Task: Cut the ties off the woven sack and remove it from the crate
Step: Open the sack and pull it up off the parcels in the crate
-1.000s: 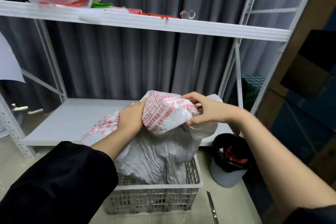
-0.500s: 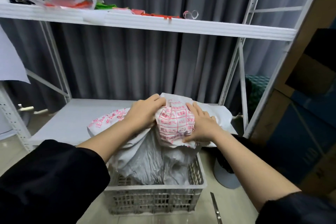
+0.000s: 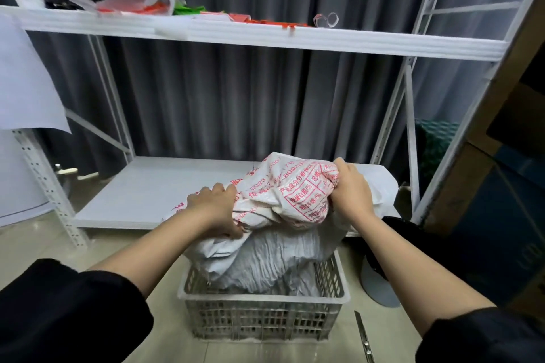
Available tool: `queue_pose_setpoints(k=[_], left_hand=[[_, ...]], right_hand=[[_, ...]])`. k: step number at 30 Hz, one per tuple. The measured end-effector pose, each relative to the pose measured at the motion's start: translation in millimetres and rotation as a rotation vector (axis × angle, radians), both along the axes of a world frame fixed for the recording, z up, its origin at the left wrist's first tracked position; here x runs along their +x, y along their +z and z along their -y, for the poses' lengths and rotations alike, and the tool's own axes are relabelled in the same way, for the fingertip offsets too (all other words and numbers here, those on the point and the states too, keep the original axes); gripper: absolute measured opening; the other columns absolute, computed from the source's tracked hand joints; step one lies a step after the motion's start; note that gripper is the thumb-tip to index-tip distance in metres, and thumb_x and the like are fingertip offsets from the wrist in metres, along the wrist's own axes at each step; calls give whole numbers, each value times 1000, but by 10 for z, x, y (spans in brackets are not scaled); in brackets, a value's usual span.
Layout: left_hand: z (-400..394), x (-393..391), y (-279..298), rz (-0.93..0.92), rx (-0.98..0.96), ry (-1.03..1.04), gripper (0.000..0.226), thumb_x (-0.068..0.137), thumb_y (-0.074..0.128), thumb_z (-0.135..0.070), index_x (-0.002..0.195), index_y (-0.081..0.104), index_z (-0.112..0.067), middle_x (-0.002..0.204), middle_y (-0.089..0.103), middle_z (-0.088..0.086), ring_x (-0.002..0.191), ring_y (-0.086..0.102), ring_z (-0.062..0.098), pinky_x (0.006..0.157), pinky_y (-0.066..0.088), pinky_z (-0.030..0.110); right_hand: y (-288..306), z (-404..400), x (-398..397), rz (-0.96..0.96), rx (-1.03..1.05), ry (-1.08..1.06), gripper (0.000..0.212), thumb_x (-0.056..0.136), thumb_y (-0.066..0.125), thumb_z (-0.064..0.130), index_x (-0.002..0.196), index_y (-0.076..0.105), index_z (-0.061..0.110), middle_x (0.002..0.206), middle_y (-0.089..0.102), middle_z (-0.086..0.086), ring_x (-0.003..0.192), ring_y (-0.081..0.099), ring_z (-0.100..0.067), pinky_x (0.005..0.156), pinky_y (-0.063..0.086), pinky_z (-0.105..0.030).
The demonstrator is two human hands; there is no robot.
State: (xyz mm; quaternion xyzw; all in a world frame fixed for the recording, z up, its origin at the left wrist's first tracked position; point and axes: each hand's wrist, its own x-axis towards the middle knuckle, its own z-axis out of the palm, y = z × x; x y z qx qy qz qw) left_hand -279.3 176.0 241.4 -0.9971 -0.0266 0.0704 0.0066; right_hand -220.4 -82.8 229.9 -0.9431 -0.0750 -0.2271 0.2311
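Both hands are on the woven sack (image 3: 283, 194), and it is a firm two-sided hold. The left hand (image 3: 215, 209) has its fingers curled into the bunched fabric on the sack's left edge, low down by the fold. The right hand (image 3: 351, 191) clamps the crumpled top corner on the other side, fingers wrapped over the printed red lettering. The printed upper part of the sack is gathered into a lump between the two hands, raised above the crate (image 3: 262, 315), while the plain white lower part hangs down in creases and sits inside the crate's walls. The crate itself, grey plastic with a lattice of holes, stands on the tiled floor (image 3: 124, 247) right in front of the person. A slim metal blade, scissors or a knife, I cannot tell which (image 3: 364, 336), lies on the floor just to the right of the crate. Beyond the sack runs the lower shelf (image 3: 165, 186) of a white metal rack, with a grey curtain (image 3: 236, 91) behind. A round bin (image 3: 380, 286) peeks out beneath the right forearm.
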Motion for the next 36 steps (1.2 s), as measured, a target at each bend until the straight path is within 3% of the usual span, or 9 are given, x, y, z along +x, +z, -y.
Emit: queue_pose_setpoints(k=[5,8,11,15,19,23,28,32,36], left_hand=[[-186,58,238,411,46,-58,13,92,45,-31,102,51,-25,113,64,5,104,61,31,71,42,33],[-267,173,616,770,41,-18,5,92,45,-18,93,49,-19,96,66,9,89,62,35,60,38,35],[-253,226,927,1033,-212,110,14,85,45,-12,94,56,-14,91,64,15,85,58,40,69,41,42],[-278,377,960,920,-117,109,19,84,41,-7,95,53,-16,99,62,15,93,56,39,73,29,38],[-325,377,1171,1145,-137,174,16,86,41,-10,96,54,-12,100,59,18,93,55,40,75,34,43],[-277,422,1228,1007,-85,63,20,84,41,-6,100,51,-10,103,58,20,94,55,41,84,35,43],[-312,370,1272,1273,-170,132,23,84,41,-10,103,54,-11,106,55,15,96,50,36,82,32,42],[-318,431,1250,1119,-81,26,23,82,43,-6,101,54,-11,103,57,18,94,53,38,82,35,43],[-326,363,1163,1339,-210,51,22,82,49,-9,100,58,-17,99,58,11,92,51,33,82,33,41]], right_hand=[[253,-28,-22,27,5,-48,11,82,41,13,79,34,21,88,58,-8,83,53,-36,60,42,-41],[535,-25,-3,139,25,-80,17,82,45,7,96,48,15,112,52,-8,97,52,-33,63,37,-36],[804,-78,-27,244,105,-83,22,80,49,7,101,49,14,117,44,-6,95,51,-31,62,36,-35],[1019,-32,-5,-48,-40,21,22,79,51,14,101,45,16,109,45,-10,97,55,-37,72,44,-40],[1219,-64,-49,259,157,60,14,79,50,9,91,46,16,103,46,-9,83,52,-33,65,42,-39],[1239,-21,23,47,54,38,21,78,50,19,98,51,18,108,57,-10,95,56,-35,68,38,-34],[1205,-114,-113,447,213,-54,20,76,46,5,93,48,15,103,47,-7,87,51,-31,59,33,-34],[1229,-25,-13,173,7,-23,20,79,49,12,98,48,15,108,52,-12,98,55,-36,67,40,-38],[1158,-55,-75,547,160,-27,23,73,50,-1,94,49,7,104,48,-14,92,49,-32,63,29,-34]])
